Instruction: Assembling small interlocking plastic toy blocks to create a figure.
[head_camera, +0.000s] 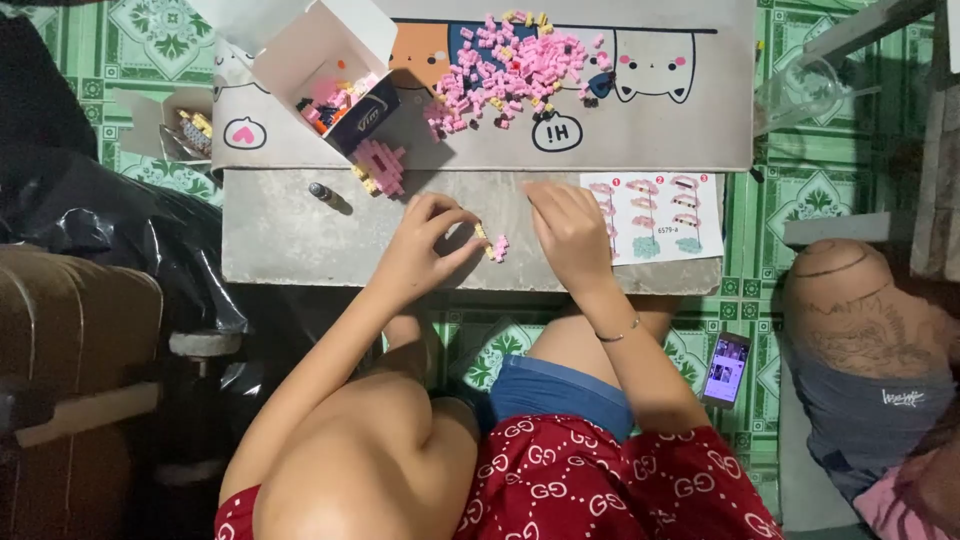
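On the desk (290, 235), the left hand (425, 240) pinches a small yellow brick (480, 232) in a closed grip, touching a small pink piece (498, 247). The right hand (570, 232) rests just beside it, its grip hidden. Farther off lie an instruction sheet (655, 215) and a pile of pink bricks (505, 72)

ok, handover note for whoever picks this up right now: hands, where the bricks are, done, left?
Left hand: fingertips pinching a small yellow-and-pink brick piece on the grey tabletop.
Right hand: flat on the table beside that piece, holding nothing visible.
Loose pink bricks heaped on the cartoon mat; more in the open box.
Instruction sheet at the right hand.
Done: one pink sub-assembly beside the box.
Left: most of the heap is unbuilt.
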